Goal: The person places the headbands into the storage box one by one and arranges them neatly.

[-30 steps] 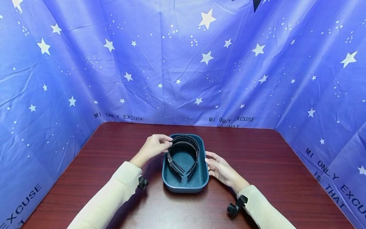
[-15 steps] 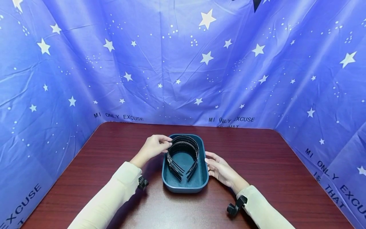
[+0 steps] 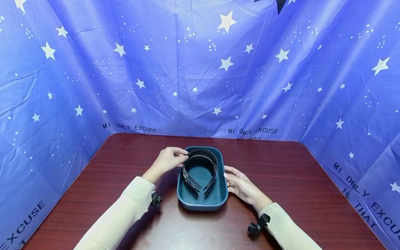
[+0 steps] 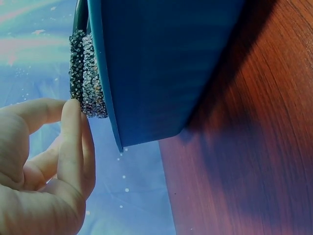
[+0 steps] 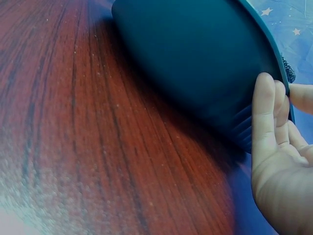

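A dark teal plastic bin (image 3: 203,205) stands on the table. Several black headbands (image 3: 215,163) with toothed inner sides are nested in it, their tips toward the person. In the left wrist view, two bands show a glittery, beaded surface (image 4: 90,73) above the rim. The left hand (image 3: 168,159) reaches over the far left rim and pinches the outermost headband (image 4: 77,66) between thumb and fingertips. At the right side, the right hand (image 3: 242,184) grips the bin wall (image 5: 195,54), thumb at the rim and fingers along the outside.
The reddish-brown wooden table (image 3: 125,152) surrounds the bin. A blue star-print cloth (image 3: 200,69) hangs behind the table and along both sides. Black wrist cameras (image 3: 259,224) sit on both cream sleeves (image 3: 118,211).
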`<state>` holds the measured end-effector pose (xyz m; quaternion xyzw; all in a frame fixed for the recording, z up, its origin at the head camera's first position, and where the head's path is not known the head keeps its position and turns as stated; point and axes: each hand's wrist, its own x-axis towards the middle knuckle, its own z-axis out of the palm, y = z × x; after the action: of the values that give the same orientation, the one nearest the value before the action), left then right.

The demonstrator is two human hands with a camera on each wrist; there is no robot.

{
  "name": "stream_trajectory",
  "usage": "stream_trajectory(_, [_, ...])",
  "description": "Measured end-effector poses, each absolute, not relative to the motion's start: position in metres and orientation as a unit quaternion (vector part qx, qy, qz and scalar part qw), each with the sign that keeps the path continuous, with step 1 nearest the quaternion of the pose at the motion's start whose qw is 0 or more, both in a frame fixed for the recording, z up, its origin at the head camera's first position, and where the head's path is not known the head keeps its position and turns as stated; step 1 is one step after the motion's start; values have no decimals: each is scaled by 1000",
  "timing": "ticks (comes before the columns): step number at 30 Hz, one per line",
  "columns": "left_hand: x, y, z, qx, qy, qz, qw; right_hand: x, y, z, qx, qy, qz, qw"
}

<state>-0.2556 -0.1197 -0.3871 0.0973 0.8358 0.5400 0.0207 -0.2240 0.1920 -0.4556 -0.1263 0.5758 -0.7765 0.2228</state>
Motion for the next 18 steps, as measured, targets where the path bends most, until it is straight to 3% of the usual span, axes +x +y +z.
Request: stream_trajectory(18, [-255, -124, -387, 99, 830, 549, 24, -224, 192, -454, -123, 584, -772, 222])
